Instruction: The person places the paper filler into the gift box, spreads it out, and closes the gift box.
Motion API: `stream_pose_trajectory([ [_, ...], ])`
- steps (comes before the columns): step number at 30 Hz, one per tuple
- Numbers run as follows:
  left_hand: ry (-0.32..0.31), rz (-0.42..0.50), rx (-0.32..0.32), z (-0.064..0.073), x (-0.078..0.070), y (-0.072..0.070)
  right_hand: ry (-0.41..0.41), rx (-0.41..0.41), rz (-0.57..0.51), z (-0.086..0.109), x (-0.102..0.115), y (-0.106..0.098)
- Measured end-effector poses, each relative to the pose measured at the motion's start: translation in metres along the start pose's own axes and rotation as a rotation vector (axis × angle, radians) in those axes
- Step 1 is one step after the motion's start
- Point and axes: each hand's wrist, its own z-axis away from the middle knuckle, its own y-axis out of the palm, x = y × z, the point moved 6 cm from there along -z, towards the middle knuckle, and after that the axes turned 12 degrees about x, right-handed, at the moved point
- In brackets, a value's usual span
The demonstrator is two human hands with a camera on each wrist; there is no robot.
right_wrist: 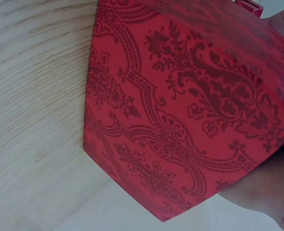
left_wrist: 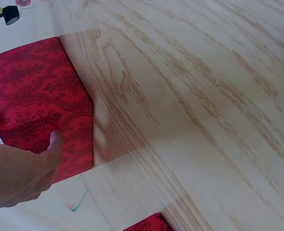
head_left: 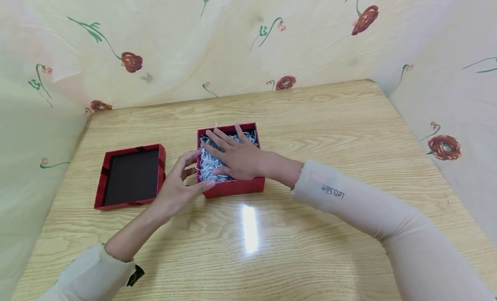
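Note:
A red box (head_left: 237,188) with dark patterned walls sits on the table, filled with pale shredded paper (head_left: 209,165). My right hand (head_left: 242,158) lies spread on the shreds with its fingers toward the far wall. In the right wrist view, the patterned box wall (right_wrist: 180,120) fills the middle, with part of that hand at the right edge. My left hand (head_left: 178,184) holds the box at its near left corner, thumb at the front rim and fingers along the left wall. The left wrist view shows the thumb over the red side (left_wrist: 41,96).
Left of the box lies its red lid (head_left: 161,163), inside up, showing a dark lining. The wooden table (head_left: 310,240) runs back to a floral cloth (head_left: 167,42), which also hangs at both sides. A strip of glare shines in front of the box.

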Motion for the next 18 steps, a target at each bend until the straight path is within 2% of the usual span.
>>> stream_pose_trajectory([
  [12,0.034,0.02,0.005,0.0,0.001,0.0,-0.018,0.134,-0.077,-0.009,0.0,0.014],
  [18,0.037,0.021,-0.001,0.001,0.002,0.0,-0.006,0.192,-0.076,-0.016,-0.001,0.021],
])
